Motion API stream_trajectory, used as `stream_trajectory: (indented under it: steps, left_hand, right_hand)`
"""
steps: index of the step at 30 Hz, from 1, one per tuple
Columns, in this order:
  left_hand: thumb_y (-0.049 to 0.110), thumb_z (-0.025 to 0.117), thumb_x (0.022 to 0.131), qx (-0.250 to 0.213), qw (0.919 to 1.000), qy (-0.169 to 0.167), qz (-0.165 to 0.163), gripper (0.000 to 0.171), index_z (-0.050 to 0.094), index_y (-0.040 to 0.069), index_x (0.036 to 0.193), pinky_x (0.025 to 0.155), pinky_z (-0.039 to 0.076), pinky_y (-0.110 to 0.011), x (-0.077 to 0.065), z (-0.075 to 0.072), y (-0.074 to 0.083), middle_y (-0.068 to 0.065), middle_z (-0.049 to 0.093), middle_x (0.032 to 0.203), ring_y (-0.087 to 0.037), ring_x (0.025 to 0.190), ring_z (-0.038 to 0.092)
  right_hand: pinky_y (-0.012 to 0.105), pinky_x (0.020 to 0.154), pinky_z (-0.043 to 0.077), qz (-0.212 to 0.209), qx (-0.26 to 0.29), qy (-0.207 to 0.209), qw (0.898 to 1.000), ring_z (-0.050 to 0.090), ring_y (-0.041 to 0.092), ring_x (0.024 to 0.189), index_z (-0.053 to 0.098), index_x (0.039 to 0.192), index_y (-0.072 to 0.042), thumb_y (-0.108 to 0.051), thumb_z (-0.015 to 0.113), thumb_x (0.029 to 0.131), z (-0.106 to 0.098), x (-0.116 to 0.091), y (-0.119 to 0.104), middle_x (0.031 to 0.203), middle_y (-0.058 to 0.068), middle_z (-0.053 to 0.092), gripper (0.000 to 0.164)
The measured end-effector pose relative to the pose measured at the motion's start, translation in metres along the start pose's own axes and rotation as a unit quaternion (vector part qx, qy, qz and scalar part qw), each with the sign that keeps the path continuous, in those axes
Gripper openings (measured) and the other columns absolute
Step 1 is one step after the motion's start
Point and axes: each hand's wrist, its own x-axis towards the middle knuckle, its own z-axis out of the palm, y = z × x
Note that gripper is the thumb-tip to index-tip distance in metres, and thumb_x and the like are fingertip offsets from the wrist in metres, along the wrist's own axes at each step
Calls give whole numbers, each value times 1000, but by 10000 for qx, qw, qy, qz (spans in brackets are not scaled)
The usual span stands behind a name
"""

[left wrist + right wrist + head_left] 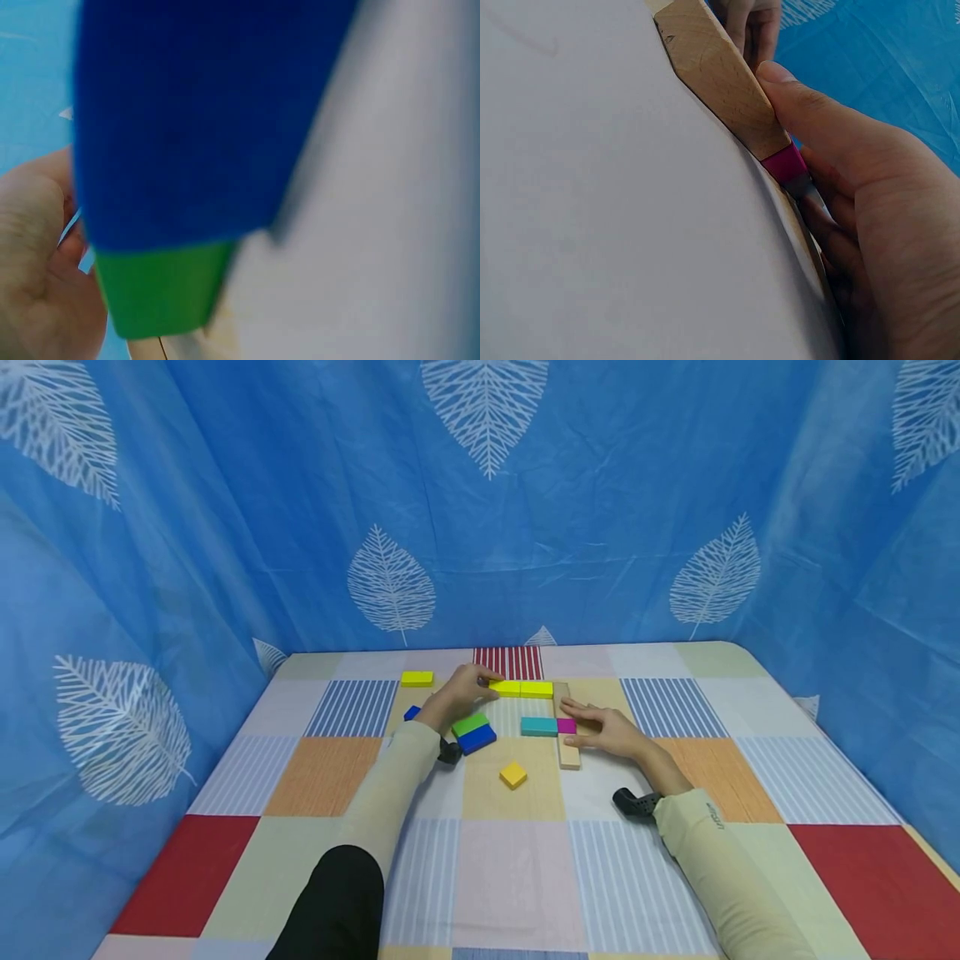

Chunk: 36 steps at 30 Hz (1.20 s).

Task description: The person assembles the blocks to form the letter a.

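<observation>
My left hand [459, 695] pinches the left end of a yellow block [506, 689], thumb on its near side and finger behind. A second yellow block [537, 690] continues the row to the upright-running wooden strip [561, 693]. My right hand [611, 732] rests its extended fingers against the right side of that strip. A magenta block [566, 726] sits between the strip and a nearer wooden block [569, 753], touching a teal block [538, 727]. In the right wrist view, the thumb lies along the wooden block [724, 79], beside the magenta block [786, 163].
Under my left wrist lie a green block [470, 724] and a blue block [477, 740], large in the left wrist view. A yellow-orange block [513, 775] lies nearer. Farther left are another yellow block [417, 679] and a small blue block [412, 713]. A blue curtain [585, 552] surrounds the table.
</observation>
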Motion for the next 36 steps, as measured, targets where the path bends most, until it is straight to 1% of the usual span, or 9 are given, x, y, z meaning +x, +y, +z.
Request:
stream_trajectory:
  steps: [6, 10, 13, 18, 22, 26, 29, 33, 36]
  left_hand:
    - [15, 71, 82, 56, 9999, 22, 144, 37, 65, 26, 117, 93, 40, -33, 0, 1, -2, 5, 53, 116, -20, 103, 45]
    - [25, 70, 83, 82, 9997, 137, 158, 39, 62, 28, 121, 99, 37, -37, -2, 0, -5, 4, 51, 123, -19, 111, 43]
    - [31, 66, 86, 346, 9968, 430, 576, 38, 60, 24, 123, 100, 35, -40, -5, -5, -5, 3, 52, 126, -19, 117, 43]
    - [31, 63, 88, 823, 9790, 928, 1619, 39, 61, 13, 122, 93, 42, -37, -17, -13, 1, -5, 56, 124, -25, 117, 47]
    - [29, 63, 89, 775, 9735, 994, 1907, 41, 60, 9, 124, 87, 46, -34, -35, -14, 5, -7, 56, 124, -27, 114, 50]
    - [28, 62, 89, 760, 9724, 739, 2079, 43, 56, 7, 127, 90, 44, -33, -57, -12, 0, -5, 55, 127, -23, 115, 50]
    - [27, 63, 88, 868, 9706, 336, 2220, 49, 52, 6, 131, 94, 42, -35, -70, -10, -7, -6, 52, 131, -22, 118, 48]
    - [28, 69, 84, 1140, 9664, -178, 2298, 60, 46, 7, 135, 99, 37, -39, -80, -8, -18, -8, 45, 137, -25, 124, 42]
    - [30, 72, 81, 1474, 9615, -372, 2289, 65, 46, 8, 136, 100, 35, -41, -85, -6, -25, -9, 44, 138, -25, 126, 39]
  right_hand:
    - [54, 106, 14, 21, 58, 22, 10000, 19, 38, 134, 47, 136, -19, -45, 73, 75, 1, 0, 0, 143, -5, 36, 72]
    - [54, 106, 13, 97, 84, -7, 9999, 19, 38, 135, 46, 137, -20, -47, 72, 75, 4, 0, 2, 143, -6, 36, 73]
    - [56, 106, 13, 142, 74, -42, 9999, 18, 39, 134, 46, 137, -20, -48, 72, 75, 5, -1, 2, 144, -5, 35, 73]
    - [56, 106, 13, 203, 15, -18, 9998, 17, 39, 135, 44, 138, -23, -49, 71, 75, 3, 1, 2, 145, -5, 34, 73]
    - [56, 105, 14, 178, -53, -2, 9998, 18, 40, 134, 44, 138, -23, -48, 71, 76, 0, 2, 1, 145, -5, 34, 73]
    - [56, 105, 14, 159, -100, -29, 9998, 18, 40, 134, 44, 138, -22, -48, 71, 76, -1, 3, 0, 144, -6, 34, 73]
    - [55, 106, 14, 158, -89, -42, 9998, 18, 39, 134, 44, 138, -21, -48, 71, 76, -2, 3, 0, 145, -5, 34, 72]
    - [54, 106, 14, 157, -93, -41, 9998, 18, 38, 135, 44, 138, -21, -47, 71, 77, -2, 3, 0, 145, -4, 34, 72]
    - [54, 107, 13, 164, -97, -55, 9998, 18, 37, 135, 43, 139, -21, -47, 70, 77, -1, 3, 1, 145, -4, 33, 73]
